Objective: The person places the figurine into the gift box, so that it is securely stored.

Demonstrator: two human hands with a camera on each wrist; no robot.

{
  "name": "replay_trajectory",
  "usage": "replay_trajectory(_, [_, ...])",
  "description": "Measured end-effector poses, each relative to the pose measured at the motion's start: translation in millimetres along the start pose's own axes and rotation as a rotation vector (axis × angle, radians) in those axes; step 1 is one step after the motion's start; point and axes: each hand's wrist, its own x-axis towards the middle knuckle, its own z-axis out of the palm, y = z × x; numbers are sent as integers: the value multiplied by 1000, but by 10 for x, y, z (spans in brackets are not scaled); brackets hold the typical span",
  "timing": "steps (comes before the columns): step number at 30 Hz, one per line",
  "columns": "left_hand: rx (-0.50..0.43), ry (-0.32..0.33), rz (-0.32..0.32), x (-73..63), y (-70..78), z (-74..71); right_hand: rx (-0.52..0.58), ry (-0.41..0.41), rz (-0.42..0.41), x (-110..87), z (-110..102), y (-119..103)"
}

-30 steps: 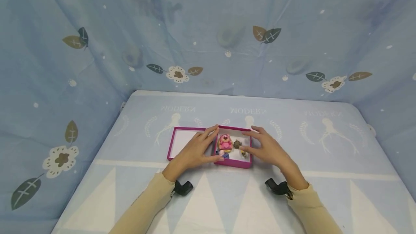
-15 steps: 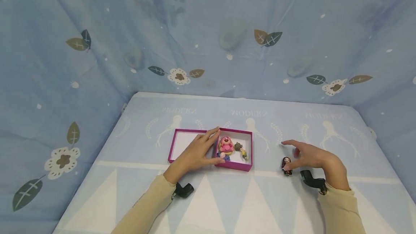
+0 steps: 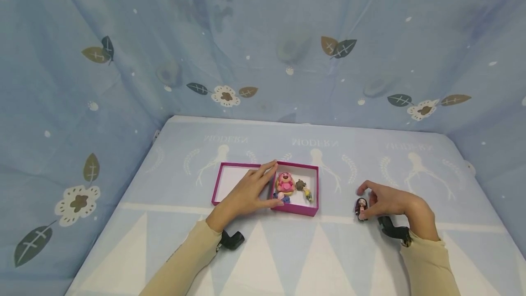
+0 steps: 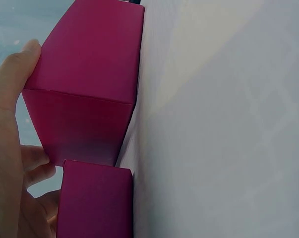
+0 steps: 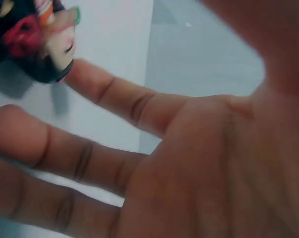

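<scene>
A magenta-rimmed box (image 3: 295,211) with a white inside lies open on the table. In it are a pink bear figure (image 3: 285,183), a small blue-and-pink figure (image 3: 282,197), a brown figure (image 3: 301,185) and a yellow one (image 3: 308,194). My left hand (image 3: 246,193) rests along its left side, fingers fairly straight toward the far corner and thumb at the near one. Off to the right lies a dark-haired doll figurine (image 3: 361,208). My right hand (image 3: 388,200) pinches it, thumb over its body, index fingertip at its head in the right wrist view.
Left of the box sits a shallow magenta-edged lid (image 3: 232,182), partly covered by my left hand. The tabletop (image 3: 263,250) has a pale blue patterned cloth. Blue curtain fabric (image 3: 263,49) closes off the back and both sides.
My right hand has left the box's right side, moved right to the doll figurine and drawn its index finger in toward the figurine's head. My left hand stays put.
</scene>
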Motion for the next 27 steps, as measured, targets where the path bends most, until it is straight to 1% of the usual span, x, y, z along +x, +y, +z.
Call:
replay_trajectory(3, [4,0,-1,-7,-3,8,7,-12,-5,-3,19,5])
replay_trajectory(8, [5,6,-1,-7,-2,9,-13,-2,-28,10,37,19])
replay_trajectory(11, [5,0,-6,-9,1,4,-17,7,-75,32,35,31])
replay_trajectory(15, [5,2,-1,-10,-1,11,-72,73,-162,89,32,51])
replay_trajectory(18, [9,9,1,-6,-6,19,-101,109,-203,130,29,59])
replay_trajectory(27, [8,3,4,-3,-17,27,-19,55,-262,164,30,129])
